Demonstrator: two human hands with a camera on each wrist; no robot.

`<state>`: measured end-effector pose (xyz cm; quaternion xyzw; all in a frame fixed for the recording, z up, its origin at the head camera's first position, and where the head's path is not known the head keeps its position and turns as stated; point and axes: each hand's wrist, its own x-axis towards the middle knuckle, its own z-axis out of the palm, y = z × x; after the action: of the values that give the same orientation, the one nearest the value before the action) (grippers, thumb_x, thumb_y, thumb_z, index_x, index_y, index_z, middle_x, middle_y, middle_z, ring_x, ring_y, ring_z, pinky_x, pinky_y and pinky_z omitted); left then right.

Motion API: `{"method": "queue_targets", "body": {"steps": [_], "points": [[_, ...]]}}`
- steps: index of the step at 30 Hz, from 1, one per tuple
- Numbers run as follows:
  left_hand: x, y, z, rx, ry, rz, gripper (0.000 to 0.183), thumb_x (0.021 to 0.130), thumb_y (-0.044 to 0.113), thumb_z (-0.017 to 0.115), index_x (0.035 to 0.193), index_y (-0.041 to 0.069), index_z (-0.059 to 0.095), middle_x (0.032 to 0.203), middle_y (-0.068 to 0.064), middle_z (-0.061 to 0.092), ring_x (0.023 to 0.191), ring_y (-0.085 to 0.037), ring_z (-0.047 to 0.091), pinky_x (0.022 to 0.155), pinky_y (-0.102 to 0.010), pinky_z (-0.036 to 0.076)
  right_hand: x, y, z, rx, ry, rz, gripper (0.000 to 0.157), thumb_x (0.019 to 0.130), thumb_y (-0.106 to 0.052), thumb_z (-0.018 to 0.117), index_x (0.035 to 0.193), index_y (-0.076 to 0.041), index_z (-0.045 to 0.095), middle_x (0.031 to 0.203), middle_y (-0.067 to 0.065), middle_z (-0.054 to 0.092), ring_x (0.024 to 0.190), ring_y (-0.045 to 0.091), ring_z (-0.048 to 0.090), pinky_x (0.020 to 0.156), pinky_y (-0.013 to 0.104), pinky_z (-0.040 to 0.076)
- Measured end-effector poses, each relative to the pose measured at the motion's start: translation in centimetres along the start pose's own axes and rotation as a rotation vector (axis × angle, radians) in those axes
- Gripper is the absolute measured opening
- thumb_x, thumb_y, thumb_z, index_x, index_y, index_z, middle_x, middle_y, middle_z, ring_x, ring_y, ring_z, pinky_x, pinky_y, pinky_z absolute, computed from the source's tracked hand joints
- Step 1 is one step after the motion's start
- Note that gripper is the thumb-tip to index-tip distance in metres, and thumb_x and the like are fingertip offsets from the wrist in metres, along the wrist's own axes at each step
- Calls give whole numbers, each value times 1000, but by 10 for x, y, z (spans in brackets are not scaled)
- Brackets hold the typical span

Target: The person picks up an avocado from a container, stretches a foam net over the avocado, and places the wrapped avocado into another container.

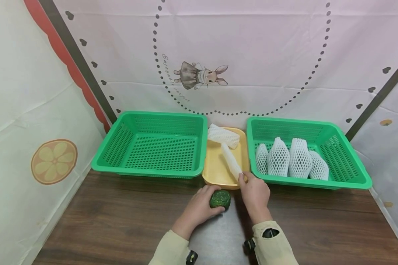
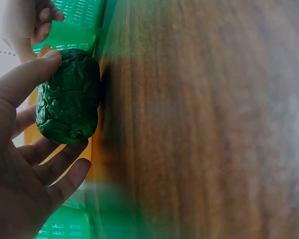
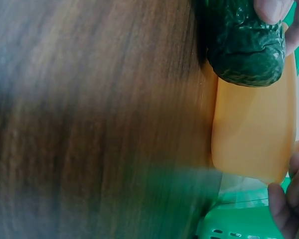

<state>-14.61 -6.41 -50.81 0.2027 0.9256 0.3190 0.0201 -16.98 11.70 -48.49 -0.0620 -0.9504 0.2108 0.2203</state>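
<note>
My left hand grips a dark green, wrinkled fruit or vegetable between thumb and fingers, low over the table in front of the yellow tray. In the left wrist view this green piece looks blocky, with the thumb along its top. My right hand pinches the near end of a flat white foam net sleeve, which slants up over the tray. Another foam net sleeve lies at the tray's far end. In the right wrist view the right hand's fingers are partly cut off.
Left of the tray stands a green basket with nothing seen in it. A second green basket on the right holds several net-wrapped pieces. Behind rises a printed cloth wall. Brown wood-grain table lies in front.
</note>
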Motion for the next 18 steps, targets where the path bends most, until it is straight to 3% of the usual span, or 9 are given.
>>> {"method": "queue_targets", "body": {"steps": [7, 14, 18], "points": [[-1, 2, -4, 0, 1, -6, 58, 76, 36, 76, 124, 15, 51, 119, -5, 53, 107, -24, 52, 87, -42, 43, -1, -2, -1, 32, 131, -109, 24, 85, -27, 66, 89, -5, 73, 53, 7, 59, 40, 24, 50, 39, 40, 40], [-4, 3, -8, 1, 4, -29, 56, 77, 36, 75, 124, 15, 53, 118, -4, 53, 105, -22, 53, 88, -42, 43, -4, -7, -9, 67, 168, -133, 23, 85, -27, 65, 89, -6, 73, 50, 3, 56, 36, 18, 43, 36, 35, 35], [-6, 4, -11, 7, 11, -29, 55, 77, 36, 75, 123, 14, 54, 117, -4, 54, 103, -22, 54, 87, -42, 44, -9, -10, -19, 141, 179, -126, 20, 83, -25, 67, 90, -8, 73, 50, -1, 54, 38, 15, 45, 38, 33, 35]]}}
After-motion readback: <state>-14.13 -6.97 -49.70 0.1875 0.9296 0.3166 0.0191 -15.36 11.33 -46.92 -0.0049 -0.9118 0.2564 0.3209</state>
